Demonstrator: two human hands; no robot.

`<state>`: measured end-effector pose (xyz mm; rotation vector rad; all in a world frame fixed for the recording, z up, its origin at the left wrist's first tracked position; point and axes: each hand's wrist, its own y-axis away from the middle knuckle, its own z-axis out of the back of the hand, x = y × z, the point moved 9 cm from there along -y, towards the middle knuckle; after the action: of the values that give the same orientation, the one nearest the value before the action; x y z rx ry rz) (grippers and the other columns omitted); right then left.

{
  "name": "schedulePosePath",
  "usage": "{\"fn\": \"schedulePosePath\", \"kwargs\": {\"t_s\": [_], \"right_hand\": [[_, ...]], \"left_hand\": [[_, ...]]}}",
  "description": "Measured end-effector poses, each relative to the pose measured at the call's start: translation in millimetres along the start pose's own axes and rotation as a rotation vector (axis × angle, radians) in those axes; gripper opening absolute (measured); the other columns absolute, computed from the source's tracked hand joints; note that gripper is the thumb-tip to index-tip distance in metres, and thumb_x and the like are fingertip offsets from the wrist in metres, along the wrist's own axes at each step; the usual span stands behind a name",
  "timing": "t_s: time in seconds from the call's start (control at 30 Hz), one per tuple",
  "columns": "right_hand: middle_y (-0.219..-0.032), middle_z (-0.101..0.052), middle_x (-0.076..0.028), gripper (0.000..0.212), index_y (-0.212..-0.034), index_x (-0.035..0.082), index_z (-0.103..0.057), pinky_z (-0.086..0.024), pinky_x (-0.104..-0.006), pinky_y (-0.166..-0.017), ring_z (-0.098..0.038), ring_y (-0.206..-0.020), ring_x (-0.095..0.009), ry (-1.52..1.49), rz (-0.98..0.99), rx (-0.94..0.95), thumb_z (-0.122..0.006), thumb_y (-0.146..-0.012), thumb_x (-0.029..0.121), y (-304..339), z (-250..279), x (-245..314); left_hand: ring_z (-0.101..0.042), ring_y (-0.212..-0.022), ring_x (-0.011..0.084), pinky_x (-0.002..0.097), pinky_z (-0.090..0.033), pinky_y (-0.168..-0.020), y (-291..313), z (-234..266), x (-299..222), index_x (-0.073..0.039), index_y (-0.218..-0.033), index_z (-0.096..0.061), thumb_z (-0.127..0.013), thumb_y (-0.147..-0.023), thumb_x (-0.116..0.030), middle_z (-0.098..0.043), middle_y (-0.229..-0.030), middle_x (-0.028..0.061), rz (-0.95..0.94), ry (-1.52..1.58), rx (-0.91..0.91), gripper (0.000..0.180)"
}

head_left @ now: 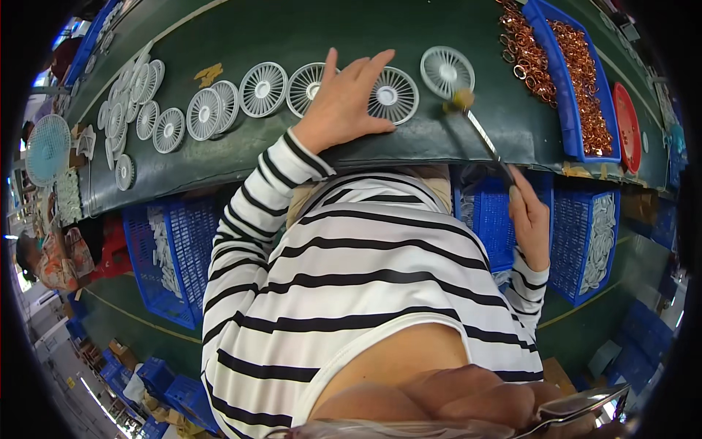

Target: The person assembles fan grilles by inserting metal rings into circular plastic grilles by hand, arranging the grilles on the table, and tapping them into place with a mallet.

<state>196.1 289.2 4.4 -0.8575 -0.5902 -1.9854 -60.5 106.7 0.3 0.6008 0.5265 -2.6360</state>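
My left hand (344, 106) is over the green table with its fingers spread. Thumb and fingertips reach to the rim of a white spoked plastic disc (402, 106), and the palm partly hides another spoked disc (298, 82) on its left. In my right hand (530, 219) is the dark lower end of a hammer (479, 130). Its yellowish head, slightly blurred, hangs by the lower edge of a separate spoked disc (444, 64). I cannot tell whether head and disc touch. More spoked discs (263, 89) form a row left of my left hand.
A blue bin (545, 22) of copper-coloured rings stands at the right, with loose rings (530, 66) beside it and a red tray (627, 121) beyond. Overlapping discs (135, 91) are heaped at the left. Blue crates (186, 227) sit below the table edge (248, 175).
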Motion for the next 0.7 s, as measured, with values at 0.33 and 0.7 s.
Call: {"fn": "schedulePosePath", "kwargs": {"t_s": [0.33, 0.7], "right_hand": [[-0.097, -0.07, -0.013, 0.036, -0.131, 0.001, -0.053, -0.048, -0.0286, -0.066, -0.059, -0.069, -0.016, 0.048, 0.115, 0.086, -0.05, -0.096, 0.01, -30, -38, 38], [-0.096, -0.068, -0.019, 0.035, -0.131, 0.01, -0.055, -0.05, -0.0323, -0.065, -0.068, -0.072, -0.03, 0.111, 0.322, 0.019, -0.052, -0.097, 0.016, -41, -49, 52]], "left_hand": [[-0.059, -0.11, 0.0342, 0.0623, -0.015, -0.111, -5, -9, 3, -0.006, -0.147, -0.02, -0.084, -0.061, -0.039, -0.063, -0.113, 0.0184, 0.046, 0.062, -0.073, 0.112], [-0.027, -0.139, 0.0415, 0.0643, -0.01, -0.111, 42, 53, 56, -0.012, -0.149, -0.022, -0.083, -0.059, -0.045, -0.047, -0.138, 0.0188, 0.078, -0.236, -0.079, 0.114]]}}
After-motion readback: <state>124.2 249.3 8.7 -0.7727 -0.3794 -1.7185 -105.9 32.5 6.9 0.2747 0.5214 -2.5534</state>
